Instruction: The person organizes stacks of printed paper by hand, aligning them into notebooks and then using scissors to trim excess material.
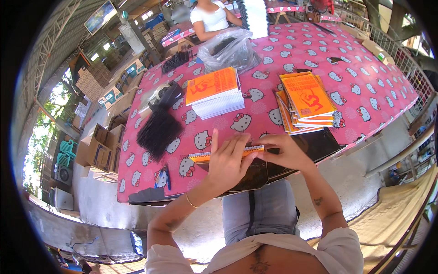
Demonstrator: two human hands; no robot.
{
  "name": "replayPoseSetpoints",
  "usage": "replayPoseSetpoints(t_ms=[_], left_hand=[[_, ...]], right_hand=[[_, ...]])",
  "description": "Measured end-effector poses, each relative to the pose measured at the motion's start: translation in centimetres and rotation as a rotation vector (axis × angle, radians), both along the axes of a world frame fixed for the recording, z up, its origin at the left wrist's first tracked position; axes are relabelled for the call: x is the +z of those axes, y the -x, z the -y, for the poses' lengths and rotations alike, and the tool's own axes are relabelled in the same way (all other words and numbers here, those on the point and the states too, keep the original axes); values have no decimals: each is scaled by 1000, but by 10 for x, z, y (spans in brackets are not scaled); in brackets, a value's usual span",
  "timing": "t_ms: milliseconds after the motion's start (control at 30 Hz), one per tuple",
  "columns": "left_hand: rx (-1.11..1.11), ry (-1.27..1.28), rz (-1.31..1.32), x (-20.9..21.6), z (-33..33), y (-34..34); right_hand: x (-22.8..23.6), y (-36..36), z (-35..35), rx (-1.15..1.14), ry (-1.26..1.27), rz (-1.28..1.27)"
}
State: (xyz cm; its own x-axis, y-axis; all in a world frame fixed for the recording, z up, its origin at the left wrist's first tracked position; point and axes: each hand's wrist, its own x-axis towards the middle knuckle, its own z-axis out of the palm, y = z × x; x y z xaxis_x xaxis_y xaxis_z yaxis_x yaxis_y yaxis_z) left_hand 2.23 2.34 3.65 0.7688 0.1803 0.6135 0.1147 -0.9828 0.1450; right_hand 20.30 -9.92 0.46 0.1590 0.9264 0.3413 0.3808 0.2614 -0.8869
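Observation:
On its edge at the near side of the table stands an orange notebook [199, 158], its punched binding edge facing up. My left hand [229, 160] lies across it, fingers long over the far side and thumb on the near side, gripping it. At the notebook's right end, my right hand [286, 153] has thumb and fingers closed together on the binding edge; a black coil seems to be there, mostly hidden by the fingers. Beyond my hands sits a stack of orange-covered, punched notebooks [213, 86]. To the right, more orange notebooks [308, 97] with coils are piled unevenly.
Black spiral coils [159, 132] lie in a heap at left, beside a tape dispenser [169, 95]. Blue-handled pliers [163, 178] rest near the front-left edge. A clear plastic bag [230, 50] with dark contents stands farther back. Across the table, a person [212, 20] in white sits.

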Motion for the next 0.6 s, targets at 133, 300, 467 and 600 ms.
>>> replayPoseSetpoints(t_ms=[133,300,467,600], left_hand=[[-79,52,-67,1,-5,-3],[-81,106,-62,3,-5,-2],[-86,112,-56,15,0,3],[-339,502,-168,60,-26,-11]], right_hand=[[12,-24,0,24,33,-61],[21,-25,-13,88,-188,215],[9,5,-11,-269,-301,263],[7,5,2,-67,-230,-180]])
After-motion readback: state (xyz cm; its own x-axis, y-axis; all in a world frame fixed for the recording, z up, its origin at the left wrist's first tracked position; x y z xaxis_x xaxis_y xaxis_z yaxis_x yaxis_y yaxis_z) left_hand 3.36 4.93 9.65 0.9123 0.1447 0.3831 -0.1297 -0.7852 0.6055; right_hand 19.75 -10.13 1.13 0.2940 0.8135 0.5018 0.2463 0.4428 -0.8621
